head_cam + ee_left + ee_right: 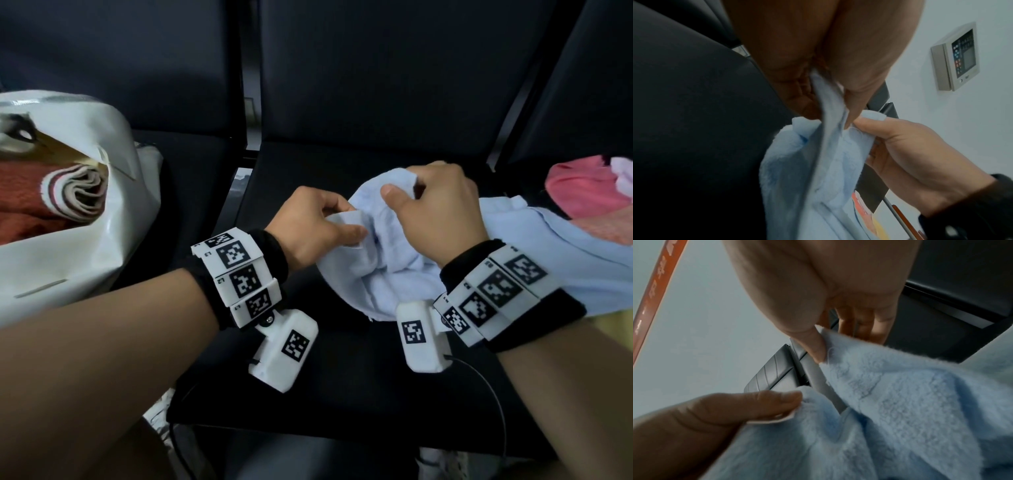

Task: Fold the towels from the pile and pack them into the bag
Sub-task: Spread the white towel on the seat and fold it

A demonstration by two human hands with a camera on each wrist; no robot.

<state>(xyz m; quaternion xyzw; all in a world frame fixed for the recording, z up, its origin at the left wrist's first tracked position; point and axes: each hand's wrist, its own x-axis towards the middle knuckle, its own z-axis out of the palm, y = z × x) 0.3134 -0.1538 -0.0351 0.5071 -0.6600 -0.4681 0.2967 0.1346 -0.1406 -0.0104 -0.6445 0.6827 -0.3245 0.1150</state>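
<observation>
A light blue towel lies crumpled on the middle black seat, trailing off to the right. My left hand pinches its near-left edge between thumb and fingers. My right hand pinches a raised fold at the towel's top. The left wrist view shows the blue towel hanging from my left hand, with my right hand beside it. In the right wrist view the towel is pinched by my right hand; my left hand holds another edge. A white bag stands open at the left, holding a folded red-and-striped towel.
A pink towel and a paler one lie piled on the right seat. Black seat backs rise behind. A cable runs from my right wrist camera over the seat's front edge. A wall panel shows in the left wrist view.
</observation>
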